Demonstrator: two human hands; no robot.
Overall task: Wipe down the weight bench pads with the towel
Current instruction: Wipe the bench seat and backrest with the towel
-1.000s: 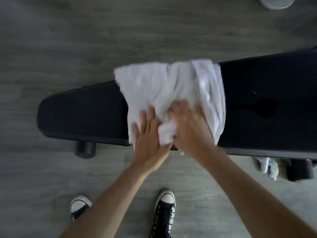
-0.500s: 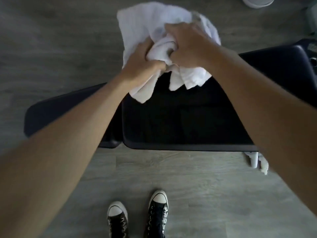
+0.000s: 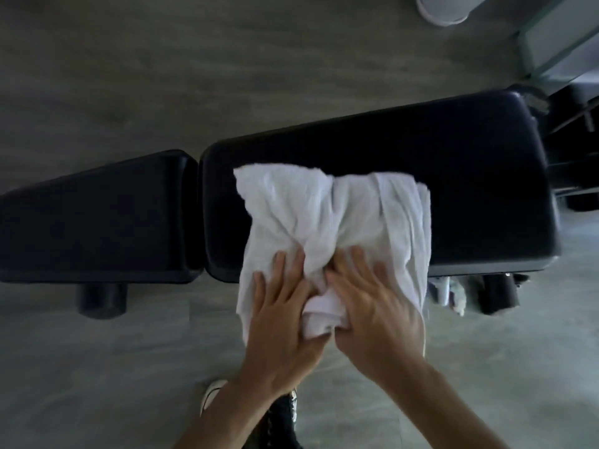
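A white towel [image 3: 327, 212] lies spread across the larger black bench pad [image 3: 453, 163] and hangs over its near edge. My left hand [image 3: 282, 315] presses flat on the towel's near left part, fingers spread. My right hand [image 3: 372, 306] presses on it just to the right, with a bunched fold of cloth between the two hands. A narrower black pad [image 3: 97, 218] adjoins the large one on the left, split from it by a thin gap.
Grey wood-look floor [image 3: 162, 59] surrounds the bench. Black bench feet stand at lower left [image 3: 100, 299] and lower right [image 3: 499, 296]. A white round object [image 3: 444, 8] sits at the top, black frame parts [image 3: 577, 137] at the right. My black-and-white sneaker [image 3: 214, 393] is below.
Half a second ago both hands held the towel lifted beyond the far side of the bench. Now the towel is spread on the large pad, pulled toward the near edge under both hands.
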